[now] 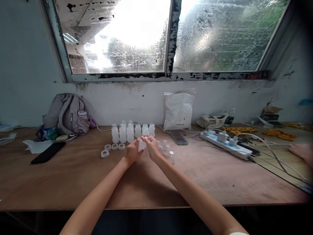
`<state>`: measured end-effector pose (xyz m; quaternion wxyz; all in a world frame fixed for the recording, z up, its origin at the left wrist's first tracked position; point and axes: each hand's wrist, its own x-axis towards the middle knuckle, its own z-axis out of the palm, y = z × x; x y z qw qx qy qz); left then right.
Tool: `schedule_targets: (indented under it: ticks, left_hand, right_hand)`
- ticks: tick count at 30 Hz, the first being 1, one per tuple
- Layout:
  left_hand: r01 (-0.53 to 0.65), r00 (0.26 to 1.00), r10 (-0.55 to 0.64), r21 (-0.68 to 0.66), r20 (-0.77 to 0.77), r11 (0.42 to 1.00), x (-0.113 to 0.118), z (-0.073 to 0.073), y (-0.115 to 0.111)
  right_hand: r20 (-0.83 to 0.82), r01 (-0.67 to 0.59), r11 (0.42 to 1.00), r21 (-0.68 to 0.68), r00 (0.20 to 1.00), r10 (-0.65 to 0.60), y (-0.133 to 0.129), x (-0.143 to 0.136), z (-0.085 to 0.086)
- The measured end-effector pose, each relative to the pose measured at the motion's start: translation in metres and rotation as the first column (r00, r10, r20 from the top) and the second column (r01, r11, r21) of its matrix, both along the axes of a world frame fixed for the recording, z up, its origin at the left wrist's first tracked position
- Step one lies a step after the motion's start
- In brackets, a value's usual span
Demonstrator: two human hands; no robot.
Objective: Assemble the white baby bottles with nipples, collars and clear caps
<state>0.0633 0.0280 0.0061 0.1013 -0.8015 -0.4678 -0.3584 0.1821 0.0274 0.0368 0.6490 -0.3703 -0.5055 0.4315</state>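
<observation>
Both hands meet over the middle of the table around a translucent white baby bottle [141,145], tilted and partly covered by fingers. My left hand [132,152] is closed about its body. At the bottle's upper end, the fingers of my right hand [151,147] are closed round it; what they grip there is mostly hidden. Behind the hands stand several capped bottles [122,133] and, to their right, bottles without caps [145,130]. Left of my hands lie several white screw rings [105,153]. Clear nipples and caps [171,153] sit just right of my right hand.
A white plastic bag [179,111] leans on the wall. On the right are a power strip [226,145] with cables and another person's hand [302,151] near yellow parts [278,133]. A backpack [67,114] and a black phone [48,152] are on the left.
</observation>
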Motion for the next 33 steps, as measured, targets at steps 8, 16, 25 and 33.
schedule_targets:
  ticks: [8, 16, 25, 33]
  left_hand:
    - [0.102, 0.992, -0.098, 0.052, -0.084, 0.993, -0.024, -0.002, -0.007]
    - [0.203, 0.972, -0.193, 0.068, -0.133, 0.977, -0.013, -0.001, -0.015]
    - [0.265, 0.934, -0.249, 0.028, -0.256, 0.964, 0.004, -0.013, -0.019]
    - [0.228, 0.947, -0.220, 0.008, -0.233, 0.974, 0.003, -0.015, -0.018]
  right_hand:
    - [0.733, 0.172, 0.963, 0.206, 0.625, -0.269, -0.018, 0.096, -0.008]
    - [0.824, 0.076, 0.997, 0.019, 0.563, -0.059, -0.022, 0.146, -0.022]
    - [0.517, 0.130, 0.989, 0.070, 0.843, -0.148, -0.033, 0.120, -0.022]
    - [0.482, 0.202, 0.972, 0.121, 0.844, -0.235, -0.036, 0.117, -0.038]
